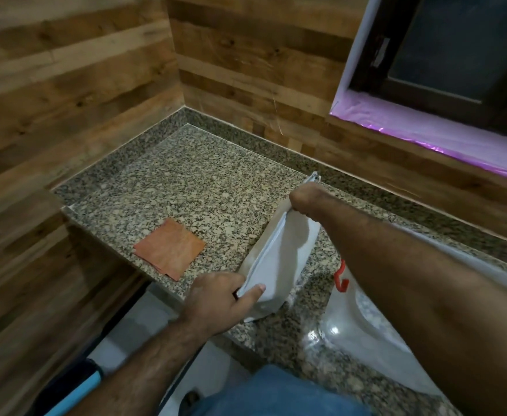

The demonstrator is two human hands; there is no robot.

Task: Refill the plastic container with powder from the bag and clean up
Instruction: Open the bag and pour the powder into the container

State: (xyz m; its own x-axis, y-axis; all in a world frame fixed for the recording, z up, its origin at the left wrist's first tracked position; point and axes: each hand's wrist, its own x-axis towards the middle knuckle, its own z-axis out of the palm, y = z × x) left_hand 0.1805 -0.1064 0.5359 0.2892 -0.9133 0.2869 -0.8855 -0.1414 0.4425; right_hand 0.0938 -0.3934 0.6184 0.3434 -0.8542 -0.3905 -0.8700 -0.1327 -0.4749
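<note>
A white powder bag (279,259) lies stretched over the granite counter (201,187), its long side running from near to far. My left hand (216,298) pinches its near end at the counter's front edge. My right hand (305,201) grips the far end, fingers curled under and hidden by the wrist. The clear plastic container (357,322) with a red clip (341,277) sits at the lower right, partly covered by my right forearm. A little white powder dusts the counter beside the bag's near end.
An orange-brown cloth square (169,252) lies flat on the counter left of the bag. Wood-panelled walls close the counter's left and back sides. A window with pink-lit sill (426,127) sits at the upper right. Floor shows below the counter edge.
</note>
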